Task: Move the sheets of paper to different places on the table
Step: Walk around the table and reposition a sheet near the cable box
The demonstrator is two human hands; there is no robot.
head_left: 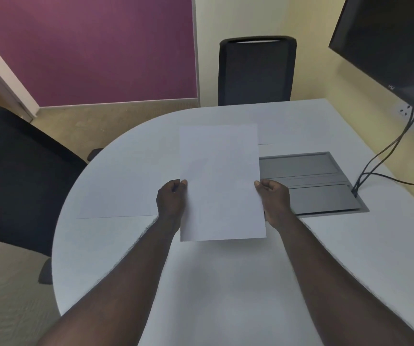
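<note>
At nine o'clock a black padded office chair (18,176) stood against the rounded edge of the white round-ended table (116,186). A blank white sheet of paper (220,181) lay flat on that side of the tabletop, barely distinguishable from it, its near edge showing as a thin line. The left hand (172,203) pinched the left edge of a second blank white sheet (219,182), thumb on top and fingers curled beneath. That sheet was held upright-long above the table's centre, lifted clear of the surface, its far end pointing to twelve o'clock. The right hand (274,201) gripped the opposite edge the same way, thumb pressed on the paper. At twelve o'clock a black mesh-backed chair (257,71) faced the table. At two o'clock a grey metal cable hatch (310,181) sat flush in the tabletop, dark cables (385,156) rising from it toward a black wall-mounted screen (395,43).
</note>
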